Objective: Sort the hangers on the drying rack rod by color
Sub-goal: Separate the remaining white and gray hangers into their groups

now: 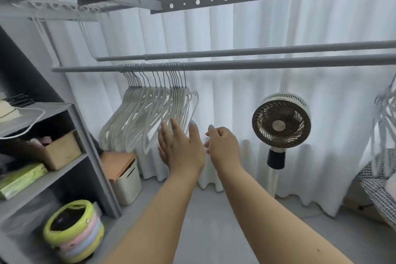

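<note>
Hangers (147, 113) on rod (235, 65), hands (199, 146) beside

Two bare forearms reach into view from below — no sleeves, watch, bracelets or rings on either. The left hand (181, 146) and the right hand (222, 146) both carry long rounded fingernails painted a pale grey-blue — the polish shows clearest on the thumbs.

two hands (182, 146), two rods (235, 65), one fan (281, 123), one bunch of white hangers (145, 118).
</note>
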Motion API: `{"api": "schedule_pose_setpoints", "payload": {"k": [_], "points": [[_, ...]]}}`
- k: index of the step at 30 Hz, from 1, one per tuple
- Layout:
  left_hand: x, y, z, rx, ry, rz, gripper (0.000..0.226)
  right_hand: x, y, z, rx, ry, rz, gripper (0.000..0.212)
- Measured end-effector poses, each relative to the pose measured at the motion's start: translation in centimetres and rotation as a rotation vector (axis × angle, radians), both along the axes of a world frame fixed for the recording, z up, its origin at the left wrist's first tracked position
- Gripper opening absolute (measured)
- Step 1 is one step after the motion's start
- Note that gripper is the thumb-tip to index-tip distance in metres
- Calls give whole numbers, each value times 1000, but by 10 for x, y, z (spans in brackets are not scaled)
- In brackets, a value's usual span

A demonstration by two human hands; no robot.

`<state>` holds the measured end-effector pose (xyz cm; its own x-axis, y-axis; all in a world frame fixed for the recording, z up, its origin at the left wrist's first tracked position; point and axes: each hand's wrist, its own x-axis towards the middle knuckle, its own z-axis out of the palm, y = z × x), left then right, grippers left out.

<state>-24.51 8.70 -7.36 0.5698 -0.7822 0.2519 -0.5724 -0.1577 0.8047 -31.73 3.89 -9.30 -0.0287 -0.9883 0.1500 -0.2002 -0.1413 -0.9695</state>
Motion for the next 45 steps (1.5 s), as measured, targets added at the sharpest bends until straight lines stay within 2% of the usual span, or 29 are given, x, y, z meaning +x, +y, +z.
{"api": "schedule_pose_setpoints", "payload": {"k": [8, 14, 25, 29, 37, 45], "points": [[50, -6, -10, 26, 11, -12, 61, 54, -17, -10, 122, -73, 83, 31], [67, -11, -11, 52, -34, -112, 53, 81, -29, -7, 227, -51, 162, 46], [81, -28, -17, -27, 6, -104, 56, 96, -44, -4, 227, -103, 150, 39], [76, -25, -9, -143, 24, -60, 44, 95, -44, -5, 227, -158, 139, 27], [57, -24, 1, -369, 13, -114, 31, 76, -43, -2, 179, -224, 89, 24], [30, -23, 14, -325, 90, -180, 37, 49, -44, 3, 161, -240, 62, 27]]}}
